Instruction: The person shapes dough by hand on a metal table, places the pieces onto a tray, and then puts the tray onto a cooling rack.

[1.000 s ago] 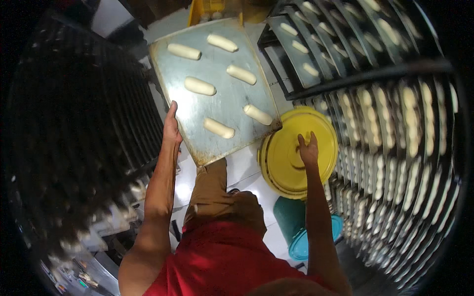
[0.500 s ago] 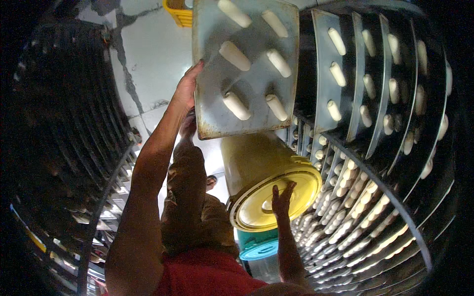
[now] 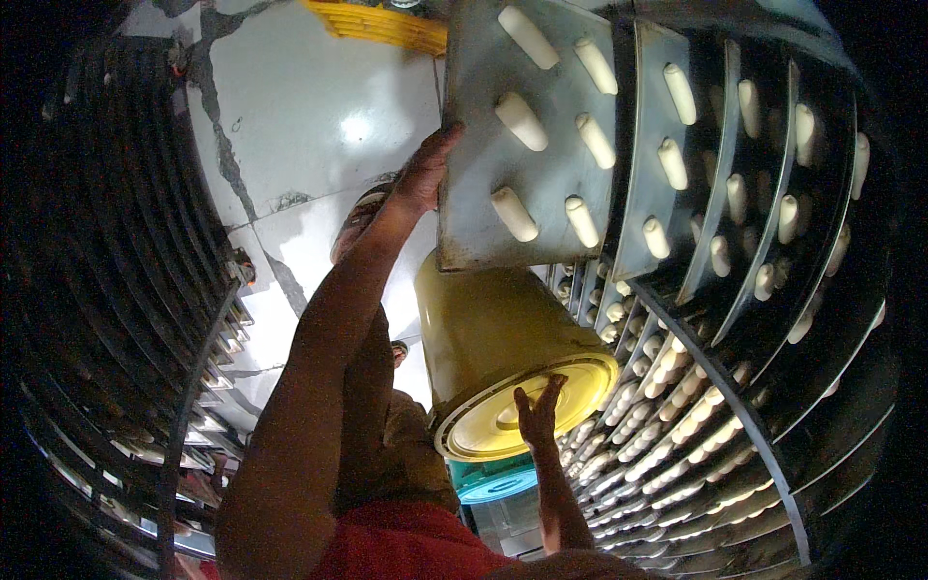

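Observation:
My left hand (image 3: 422, 174) grips the left edge of a metal baking tray (image 3: 483, 208) that carries several pale dough rolls (image 3: 513, 214). The tray is raised at the rack on the right, beside other loaded trays. My right hand (image 3: 537, 413) rests flat, fingers spread, on the yellow lid (image 3: 488, 435) of a yellow bucket (image 3: 483, 324) that stands below the tray.
A tall rack (image 3: 764, 319) full of trays of dough rolls fills the right side. Another dark rack (image 3: 116, 319) of shelves stands on the left. A teal bucket (image 3: 498, 483) sits behind the yellow one. A yellow crate (image 3: 372, 21) lies on the white tiled floor (image 3: 290, 126).
My left hand has lifted the tray higher and toward the right rack. My right hand has stayed on the yellow lid while my view tilted.

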Demonstrator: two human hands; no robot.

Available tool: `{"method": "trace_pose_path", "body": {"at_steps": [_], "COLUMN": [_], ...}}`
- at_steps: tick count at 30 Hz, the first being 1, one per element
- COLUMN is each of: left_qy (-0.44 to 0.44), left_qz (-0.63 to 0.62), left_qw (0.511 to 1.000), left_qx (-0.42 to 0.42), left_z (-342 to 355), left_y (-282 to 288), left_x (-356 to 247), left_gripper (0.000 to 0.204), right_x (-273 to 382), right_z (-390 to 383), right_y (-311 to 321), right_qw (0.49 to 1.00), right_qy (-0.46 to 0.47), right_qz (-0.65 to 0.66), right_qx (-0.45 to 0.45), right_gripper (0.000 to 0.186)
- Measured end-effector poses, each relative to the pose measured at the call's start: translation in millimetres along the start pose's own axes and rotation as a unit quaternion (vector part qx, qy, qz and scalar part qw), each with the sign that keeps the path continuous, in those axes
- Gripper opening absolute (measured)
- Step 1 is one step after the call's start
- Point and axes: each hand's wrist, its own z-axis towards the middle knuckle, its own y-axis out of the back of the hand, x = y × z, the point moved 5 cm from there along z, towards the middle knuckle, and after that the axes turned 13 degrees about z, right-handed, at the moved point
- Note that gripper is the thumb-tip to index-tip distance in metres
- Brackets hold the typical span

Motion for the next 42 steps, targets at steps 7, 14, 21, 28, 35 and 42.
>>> {"method": "trace_pose_path", "body": {"at_steps": [7, 14, 21, 28, 35, 42], "left_qy": [0.022, -0.033, -0.121, -0.120, -0.062, 0.091], "left_qz": [-0.041, -0.004, 0.259, 0.268, 0.452, 0.433], "left_qw": [0.999, 0.997, 0.938, 0.939, 0.886, 0.889], "left_qx": [-0.019, -0.063, -0.197, -0.177, -0.086, 0.115], "left_z": [1.6, 20.4, 33.1, 60.0, 99.4, 123.3], "left_y": [-23.6, -42.5, -76.0, -92.7, -117.1, -176.8], "left_x": [36.6, 69.7, 67.9, 92.4, 116.4, 107.7], "left_gripper": [0.065, 0.063, 0.054, 0.044, 0.046, 0.053], "right_x": [-8.1, 4.5, 7.6, 2.7, 2.6, 0.8], "right_z": [-2.4, -4.8, -6.7, -6.8, -15.5, -13.0], "right_y": [-3.7, -5.7, -7.6, -13.4, -19.9, -22.5], "right_qw": [1.000, 0.999, 0.999, 0.998, 0.997, 0.996], "right_qy": [0.020, 0.033, 0.031, 0.035, 0.047, 0.043], "right_qz": [-0.002, 0.011, 0.017, 0.026, 0.014, 0.019], "right_qx": [-0.012, -0.021, -0.019, -0.039, -0.062, -0.074], "right_gripper": [0.120, 0.117, 0.120, 0.125, 0.125, 0.127]}}
